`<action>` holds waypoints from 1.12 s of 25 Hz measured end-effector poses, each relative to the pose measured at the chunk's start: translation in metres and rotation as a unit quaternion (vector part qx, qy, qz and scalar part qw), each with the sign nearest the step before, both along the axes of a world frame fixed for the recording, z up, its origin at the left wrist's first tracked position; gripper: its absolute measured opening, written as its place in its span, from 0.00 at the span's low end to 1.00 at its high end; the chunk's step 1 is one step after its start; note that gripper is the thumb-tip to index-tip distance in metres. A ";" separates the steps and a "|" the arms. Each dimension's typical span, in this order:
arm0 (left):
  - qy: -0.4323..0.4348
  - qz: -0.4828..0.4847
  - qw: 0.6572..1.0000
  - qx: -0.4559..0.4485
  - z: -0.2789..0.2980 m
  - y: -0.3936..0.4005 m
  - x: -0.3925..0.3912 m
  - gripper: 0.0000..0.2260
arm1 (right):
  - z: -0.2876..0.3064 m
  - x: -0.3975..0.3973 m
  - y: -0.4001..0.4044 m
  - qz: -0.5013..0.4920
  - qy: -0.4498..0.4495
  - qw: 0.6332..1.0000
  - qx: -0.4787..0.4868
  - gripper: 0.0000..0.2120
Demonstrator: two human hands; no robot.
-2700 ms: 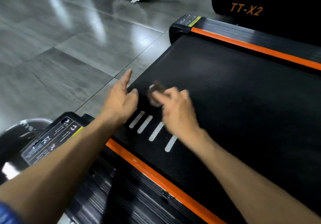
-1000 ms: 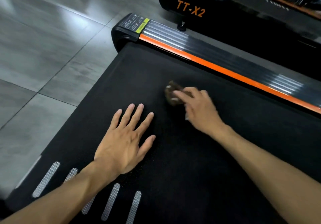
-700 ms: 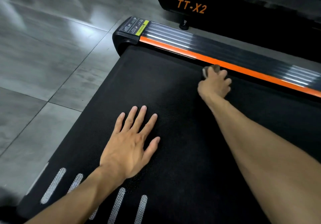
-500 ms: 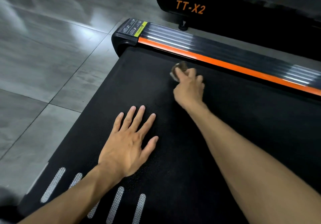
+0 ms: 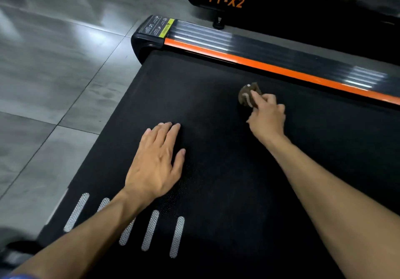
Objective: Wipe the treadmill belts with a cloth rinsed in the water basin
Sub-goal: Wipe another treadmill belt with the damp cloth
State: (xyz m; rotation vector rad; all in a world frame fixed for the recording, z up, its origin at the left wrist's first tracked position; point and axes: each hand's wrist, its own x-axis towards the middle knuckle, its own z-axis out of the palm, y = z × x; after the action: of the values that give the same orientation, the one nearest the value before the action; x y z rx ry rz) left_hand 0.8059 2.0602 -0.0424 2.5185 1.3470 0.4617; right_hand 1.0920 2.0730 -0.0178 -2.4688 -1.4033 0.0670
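Much of the cloth point(image 5: 246, 96) is covered by the fingers of the right hand point(image 5: 266, 116), so only a dark brown wad with pale streaks shows; its shape is hard to make out. A blurred dark object at the lower left corner is cut off. The neighbouring treadmill point(image 5: 303, 3) carries orange lettering "TT-X2". The warning label point(image 5: 159, 27) on the near treadmill's corner cap has a yellow-green patch, its print too small to read. The right hand grips the cloth against the black belt point(image 5: 216, 170), near the orange side rail point(image 5: 281, 70). The left hand point(image 5: 155, 161) lies flat on the belt, fingers straight and together, holding nothing, beyond the silver stripes point(image 5: 151, 229).
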 end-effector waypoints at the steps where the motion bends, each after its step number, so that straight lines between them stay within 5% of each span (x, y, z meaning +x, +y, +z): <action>1: -0.005 -0.003 1.000 -0.003 -0.001 0.000 0.000 0.28 | 0.005 -0.009 -0.001 -0.036 0.010 0.999 -0.011 0.27; 3: -0.022 -0.008 1.000 -0.012 -0.002 0.002 -0.001 0.29 | 0.009 -0.044 -0.010 -0.007 0.014 1.000 -0.019 0.28; 6: -0.028 -0.037 0.999 -0.020 -0.001 0.003 -0.003 0.31 | -0.004 -0.109 -0.048 0.198 0.044 0.978 0.045 0.28; 9: -0.044 -0.079 0.995 -0.042 0.006 0.006 -0.006 0.31 | 0.004 -0.116 -0.067 0.258 0.238 0.934 0.070 0.27; 11: -0.063 -0.084 0.993 -0.056 0.005 0.007 -0.008 0.28 | 0.007 -0.084 -0.066 0.178 0.167 0.966 0.084 0.25; 13: -0.071 -0.073 0.993 -0.066 0.006 0.005 -0.007 0.26 | 0.001 -0.051 -0.075 0.170 0.052 0.984 -0.009 0.24; 16: 0.043 -0.099 0.990 0.090 0.017 0.013 0.003 0.20 | -0.011 -0.042 -0.082 0.187 0.040 0.977 -0.093 0.25; 18: 0.081 -0.207 0.956 0.191 0.028 0.028 0.015 0.19 | -0.013 -0.046 -0.081 0.192 0.009 0.978 -0.085 0.25; 20: 0.105 -0.348 0.907 0.211 0.034 0.040 0.029 0.20 | -0.013 -0.044 -0.081 0.191 -0.024 0.979 -0.074 0.28; 22: 0.167 -0.392 0.880 0.211 0.031 0.056 0.042 0.21 | -0.014 -0.044 -0.083 0.191 -0.037 0.978 -0.072 0.30; 25: 0.142 -0.134 0.972 0.128 0.031 0.113 0.056 0.21 | -0.017 -0.047 -0.083 0.189 -0.030 0.979 -0.069 0.30; 28: 0.141 0.095 0.985 0.031 0.037 0.164 0.070 0.21 | -0.019 -0.047 -0.080 0.189 -0.030 0.978 -0.078 0.29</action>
State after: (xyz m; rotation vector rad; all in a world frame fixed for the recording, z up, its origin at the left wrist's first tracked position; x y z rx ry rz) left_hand 0.8756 2.2239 -0.0051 2.5930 1.7106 0.1873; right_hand 1.0455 1.9927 -0.0371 -2.3015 -1.9462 0.1912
